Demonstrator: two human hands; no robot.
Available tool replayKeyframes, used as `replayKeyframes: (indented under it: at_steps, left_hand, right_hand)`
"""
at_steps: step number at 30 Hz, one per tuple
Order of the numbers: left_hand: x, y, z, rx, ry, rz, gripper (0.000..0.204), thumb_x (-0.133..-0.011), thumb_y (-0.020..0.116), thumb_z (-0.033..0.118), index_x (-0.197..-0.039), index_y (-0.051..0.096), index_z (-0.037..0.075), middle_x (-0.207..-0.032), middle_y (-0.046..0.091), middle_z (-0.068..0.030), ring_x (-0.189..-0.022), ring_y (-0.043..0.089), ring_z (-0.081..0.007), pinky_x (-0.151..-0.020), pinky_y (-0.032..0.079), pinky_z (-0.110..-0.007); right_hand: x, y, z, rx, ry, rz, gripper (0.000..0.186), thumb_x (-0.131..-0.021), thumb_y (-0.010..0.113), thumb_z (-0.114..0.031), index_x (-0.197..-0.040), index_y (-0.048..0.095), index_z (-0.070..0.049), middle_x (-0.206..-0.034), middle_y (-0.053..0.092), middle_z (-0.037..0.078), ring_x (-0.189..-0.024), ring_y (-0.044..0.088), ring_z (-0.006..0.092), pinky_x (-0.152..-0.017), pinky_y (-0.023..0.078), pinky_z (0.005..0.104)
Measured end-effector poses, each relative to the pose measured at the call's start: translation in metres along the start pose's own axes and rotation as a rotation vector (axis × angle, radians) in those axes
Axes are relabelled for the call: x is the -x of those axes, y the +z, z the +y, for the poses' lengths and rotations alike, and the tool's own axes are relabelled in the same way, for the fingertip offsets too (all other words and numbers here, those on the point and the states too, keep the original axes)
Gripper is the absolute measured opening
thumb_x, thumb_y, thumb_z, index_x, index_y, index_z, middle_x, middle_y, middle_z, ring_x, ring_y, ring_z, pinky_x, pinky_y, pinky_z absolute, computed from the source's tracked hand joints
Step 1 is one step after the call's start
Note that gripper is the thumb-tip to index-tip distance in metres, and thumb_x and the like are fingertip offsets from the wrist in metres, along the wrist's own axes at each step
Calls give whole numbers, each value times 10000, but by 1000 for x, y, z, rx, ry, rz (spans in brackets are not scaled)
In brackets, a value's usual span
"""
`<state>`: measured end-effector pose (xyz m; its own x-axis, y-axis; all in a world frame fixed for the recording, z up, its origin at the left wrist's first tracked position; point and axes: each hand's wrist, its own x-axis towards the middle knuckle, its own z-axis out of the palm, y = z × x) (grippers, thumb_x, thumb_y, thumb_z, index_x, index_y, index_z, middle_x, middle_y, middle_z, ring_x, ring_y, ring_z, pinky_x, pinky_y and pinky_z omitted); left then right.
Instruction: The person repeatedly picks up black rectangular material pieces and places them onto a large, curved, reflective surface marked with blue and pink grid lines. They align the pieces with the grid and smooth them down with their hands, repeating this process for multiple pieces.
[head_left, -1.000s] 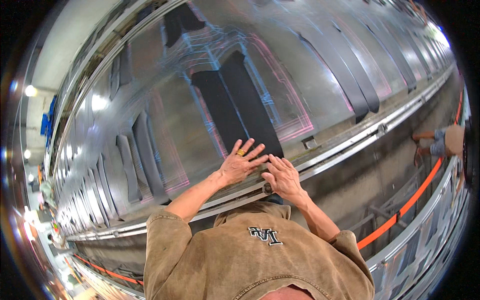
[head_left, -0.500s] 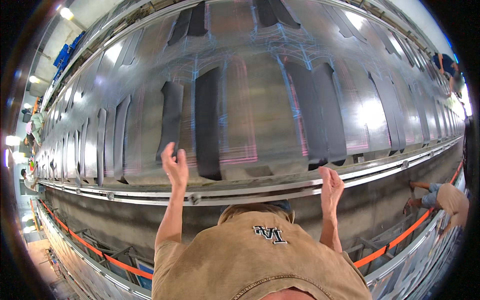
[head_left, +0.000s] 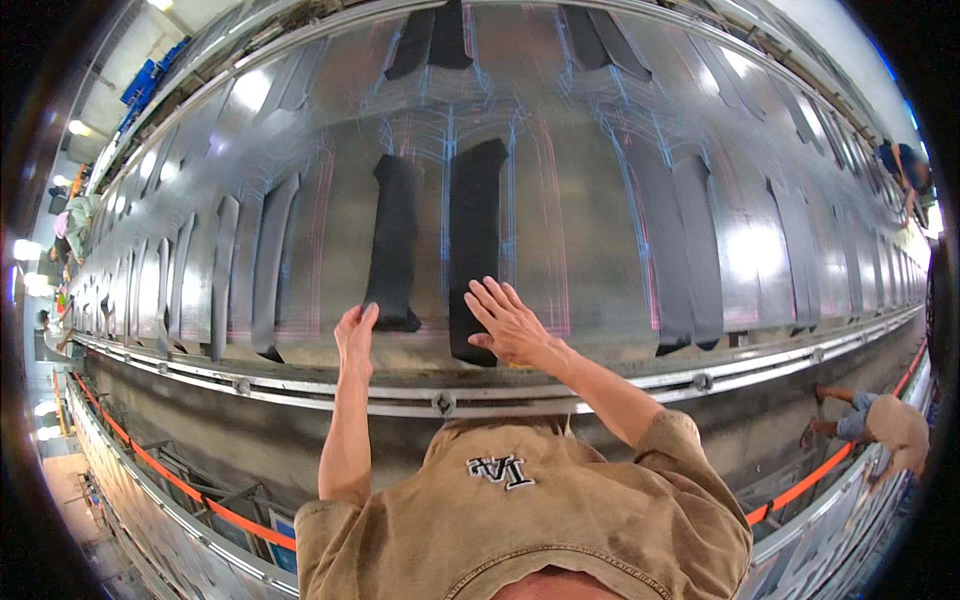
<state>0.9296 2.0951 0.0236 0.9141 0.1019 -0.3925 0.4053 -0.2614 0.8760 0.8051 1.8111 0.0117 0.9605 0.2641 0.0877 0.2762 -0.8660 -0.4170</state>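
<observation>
A dark fabric-like strip (head_left: pixel 393 235) lies slightly askew on the long grey table (head_left: pixel 560 240), which carries blue and pink drawn lines. My left hand (head_left: pixel 355 325) is closed at the lower left corner of that strip; I cannot make out whether it grips it. My right hand (head_left: pixel 500 320) lies with fingers stretched out on the lower part of a second dark strip (head_left: pixel 477 215), just right of the first, with a band of bare table between them.
More dark strips (head_left: pixel 680 250) lie in rows along the table. A metal rail (head_left: pixel 620 388) runs along its near edge. A co-worker (head_left: pixel 885 430) is behind me at right; others (head_left: pixel 895 170) work farther along and at left (head_left: pixel 78 230). An orange bar (head_left: pixel 800 490) runs behind me.
A second ago both hands were spread close together on adjoining strips. The strips now lie apart; my left hand has moved left and closed, my right hand has come back flat onto the right strip.
</observation>
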Motion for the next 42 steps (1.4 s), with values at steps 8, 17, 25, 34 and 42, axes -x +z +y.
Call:
replayKeyframes:
  at_steps: [8,17,25,34,42]
  left_hand:
    - [21,-4,10,-105,70,-98,429,-845,774,163,-1204,645,-33,-962,673,-7,-854,577,-71,-771,464,-245]
    - [27,-22,25,-377,71,-232,309,-872,742,188,-1055,658,-46,-796,663,-16,-741,578,-67,-668,463,-251]
    - [7,-32,-14,527,-458,-465,33,-906,673,111,-900,646,128,-779,618,44,-704,601,-89,-646,492,-257]
    - [-23,-12,28,120,-585,-935,116,-943,634,187,-1022,605,107,-907,656,-16,-807,642,-145,-652,532,-336]
    - [-136,62,51,186,-201,-642,221,-912,671,103,-1078,606,-26,-1027,695,-140,-899,685,-280,-783,574,-430]
  right_hand:
    - [-171,5,112,257,110,47,780,-1010,325,-582,-1549,245,-24,-1636,187,128,-1515,138,305,-1232,106,477]
    - [-232,-16,149,188,209,10,744,-1014,357,-561,-1548,265,-50,-1640,180,103,-1515,114,335,-1228,98,519]
    - [-129,18,-53,-722,593,371,502,-982,580,-427,-1220,568,15,-1038,628,204,-949,607,353,-845,482,398]
    - [-62,13,-147,-1365,1093,354,248,-888,702,-102,-1069,672,63,-948,685,67,-828,597,125,-720,494,295]
    - [-32,-5,-175,-1340,996,226,197,-870,715,-94,-990,690,60,-847,686,27,-780,601,100,-709,499,293]
